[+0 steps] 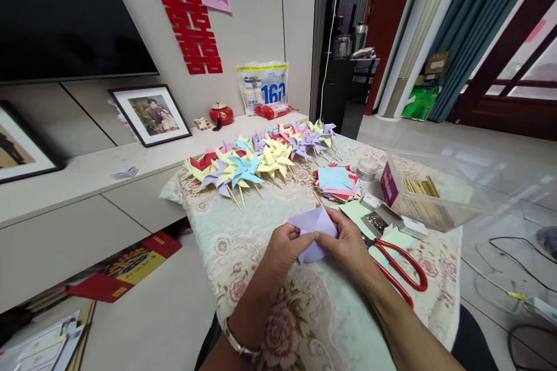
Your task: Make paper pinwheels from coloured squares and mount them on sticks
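Note:
A purple square of paper [314, 221] is between my two hands above the flowered tablecloth [243, 313]. My left hand [285, 246] pinches its left side, and my right hand [346, 237] pinches it from the right. Both thumbs meet near the middle of the sheet, where part of it is folded or curled; the fingers behind it are hidden. To the right of my right hand lie scissors with red handles [402, 266], their blades partly hidden. Beyond the hands sits a stack of coloured paper squares [336, 178], a blue one on top.
Several finished paper pinwheels [246, 169] on sticks lie at the table's far side. At the right are a small box of metal fasteners [376, 223], a round clear container [366, 168] and a clear plastic bin [452, 208] holding wooden sticks. A white cabinet [143, 179] stands on the left.

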Demonstrator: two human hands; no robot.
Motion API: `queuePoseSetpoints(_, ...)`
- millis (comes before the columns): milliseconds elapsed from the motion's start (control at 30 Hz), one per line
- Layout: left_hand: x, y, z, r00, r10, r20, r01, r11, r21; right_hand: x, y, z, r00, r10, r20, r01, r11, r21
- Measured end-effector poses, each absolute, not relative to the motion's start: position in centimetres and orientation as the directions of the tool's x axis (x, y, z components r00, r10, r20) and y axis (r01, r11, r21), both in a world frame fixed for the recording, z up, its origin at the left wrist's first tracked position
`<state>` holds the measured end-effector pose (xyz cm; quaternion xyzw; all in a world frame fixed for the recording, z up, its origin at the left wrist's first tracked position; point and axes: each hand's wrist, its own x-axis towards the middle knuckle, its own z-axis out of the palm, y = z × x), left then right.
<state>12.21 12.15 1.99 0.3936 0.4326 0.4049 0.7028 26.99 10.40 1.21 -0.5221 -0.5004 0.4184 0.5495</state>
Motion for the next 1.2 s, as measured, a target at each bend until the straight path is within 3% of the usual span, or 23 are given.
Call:
queuePoseSetpoints(233, 11.9, 12.2, 0.2, 0.266, 0.940, -0.216, -0.261, 0.286, 0.922, 26.9, 10.3, 1.0, 0.102, 0.992, 0.076, 0.085, 0.067, -0.994)
queuePoseSetpoints(400, 11.8, 12.1, 0.6, 0.206, 0.948, -0.244, -0.296, 0.298, 0.908, 26.7, 10.1, 0.9, 0.069, 0.993, 0.094, 0.078, 0.089, -0.993)
queuePoseSetpoints(500, 11.8, 12.3, 1.0, 0.172, 0.940, -0.296, -0.362, 0.339, 0.868, 26.9, 9.8, 1.1, 0.179, 0.939, 0.295, 0.295, 0.235, -0.926)
queuePoseSetpoints(567, 11.7, 12.5, 1.1, 0.158, 0.931, -0.329, -0.411, 0.365, 0.836, 27.0, 9.5, 1.5, 0.193, 0.843, 0.503, 0.504, 0.355, -0.787)
queuePoseSetpoints(633, 11.6, 12.8, 1.0, 0.142, 0.929, -0.342, -0.447, 0.369, 0.815, 27.0, 9.1, 2.0, 0.102, 0.735, 0.671, 0.633, 0.472, -0.613)
queuePoseSetpoints(700, 11.5, 13.0, 0.7, 0.117, 0.933, -0.342, -0.467, 0.355, 0.810, 26.7, 8.8, 2.4, -0.049, 0.667, 0.743, 0.664, 0.578, -0.475)
queuePoseSetpoints(900, 11.4, 13.1, 0.6, 0.073, 0.940, -0.333, -0.494, 0.324, 0.807, 25.8, 8.3, 2.7, -0.409, 0.708, 0.576, 0.657, 0.666, -0.352)
queuePoseSetpoints(1200, 11.4, 13.0, 0.1, 0.085, 0.941, -0.327, -0.453, 0.328, 0.829, 25.6, 8.3, 2.7, -0.451, 0.732, 0.511, 0.715, 0.639, -0.284)
